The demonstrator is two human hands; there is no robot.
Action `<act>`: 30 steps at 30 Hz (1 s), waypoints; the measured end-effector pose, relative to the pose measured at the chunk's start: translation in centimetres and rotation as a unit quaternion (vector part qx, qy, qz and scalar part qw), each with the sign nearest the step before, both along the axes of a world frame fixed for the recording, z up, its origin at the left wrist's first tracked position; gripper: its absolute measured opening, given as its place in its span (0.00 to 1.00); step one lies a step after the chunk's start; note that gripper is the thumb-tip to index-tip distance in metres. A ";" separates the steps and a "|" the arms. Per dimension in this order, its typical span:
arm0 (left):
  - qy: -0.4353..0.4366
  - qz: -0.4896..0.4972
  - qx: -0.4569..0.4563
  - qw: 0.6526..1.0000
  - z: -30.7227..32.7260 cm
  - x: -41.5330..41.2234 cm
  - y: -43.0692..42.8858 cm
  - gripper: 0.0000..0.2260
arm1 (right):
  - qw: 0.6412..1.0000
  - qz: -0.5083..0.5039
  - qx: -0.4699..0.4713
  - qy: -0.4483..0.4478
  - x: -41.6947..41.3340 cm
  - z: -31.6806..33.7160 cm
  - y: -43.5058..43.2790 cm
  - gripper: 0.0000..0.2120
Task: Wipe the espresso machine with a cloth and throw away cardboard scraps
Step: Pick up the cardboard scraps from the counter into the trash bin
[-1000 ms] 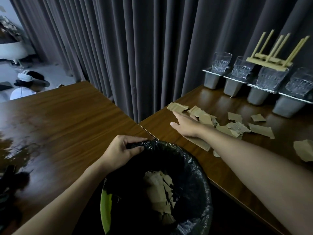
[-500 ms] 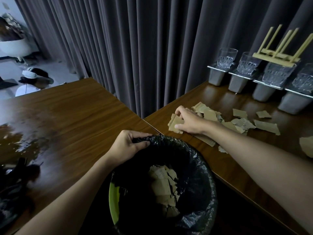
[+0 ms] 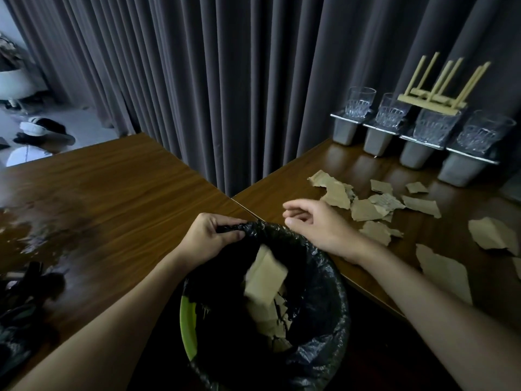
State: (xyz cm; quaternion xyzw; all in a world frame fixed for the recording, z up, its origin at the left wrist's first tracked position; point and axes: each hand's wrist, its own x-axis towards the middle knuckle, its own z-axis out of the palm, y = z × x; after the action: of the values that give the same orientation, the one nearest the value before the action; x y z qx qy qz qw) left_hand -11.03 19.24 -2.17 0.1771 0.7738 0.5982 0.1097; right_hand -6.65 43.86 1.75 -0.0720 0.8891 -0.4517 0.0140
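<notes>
A green bin lined with a black bag (image 3: 318, 314) stands below the table edge, with torn cardboard inside. My left hand (image 3: 210, 238) grips the bag's rim at the far side. My right hand (image 3: 315, 224) hovers over the bin's rim, fingers relaxed and holding nothing. A blurred cardboard piece (image 3: 265, 275) is falling into the bin below it. Several torn cardboard scraps (image 3: 366, 208) lie scattered on the right wooden table (image 3: 282, 190). No espresso machine or cloth is in sight.
Several glasses on grey upturned holders (image 3: 417, 136) stand at the back right, with a small wooden rack (image 3: 431, 100) on top. A second wooden table (image 3: 98, 193) lies to the left, with dark objects (image 3: 19, 294) at its near left. Grey curtains hang behind.
My right hand gathered scraps on the table, brought them to the bin and let go; a piece now drops into the bag. My left hand kept its hold on the rim.
</notes>
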 end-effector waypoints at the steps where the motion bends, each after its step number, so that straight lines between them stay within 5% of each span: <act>1: -0.003 -0.002 0.001 1.000 0.0 0.0 0.1 0.10 | 0.999 -0.024 0.036 0.031 0.5 -0.6 0.3 0.19; 6: 0.007 -0.009 -0.015 1.000 0.3 0.3 0.8 0.10 | 0.964 -0.109 0.233 0.064 1.6 -3.7 2.1 0.24; 10: 0.003 -0.005 -0.020 1.000 0.1 0.4 0.9 0.10 | 0.966 -0.136 0.219 0.015 1.2 -4.1 2.7 0.25; 16: -0.002 -0.002 -0.021 1.000 -0.1 0.1 0.8 0.09 | 0.940 -0.166 0.288 0.074 0.5 -3.3 3.3 0.19; 21: 0.005 -0.005 -0.020 1.000 -0.4 0.1 0.8 0.09 | 0.920 -0.181 0.347 -0.010 -0.8 -2.9 3.9 0.24; 25: 0.027 -0.019 -0.030 0.999 -0.2 0.2 0.6 0.09 | 0.933 -0.206 0.289 -0.051 -1.3 -2.4 4.2 0.30; 30: 0.017 -0.020 -0.031 0.999 0.0 0.1 0.6 0.09 | 0.968 -0.199 0.153 0.009 -1.0 -1.4 4.3 0.13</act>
State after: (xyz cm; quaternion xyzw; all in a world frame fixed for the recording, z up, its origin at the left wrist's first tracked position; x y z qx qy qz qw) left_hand -10.89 19.85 -2.16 0.1993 0.7899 0.5687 0.1134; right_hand -7.61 48.14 0.35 0.1050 0.9442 -0.3035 -0.0732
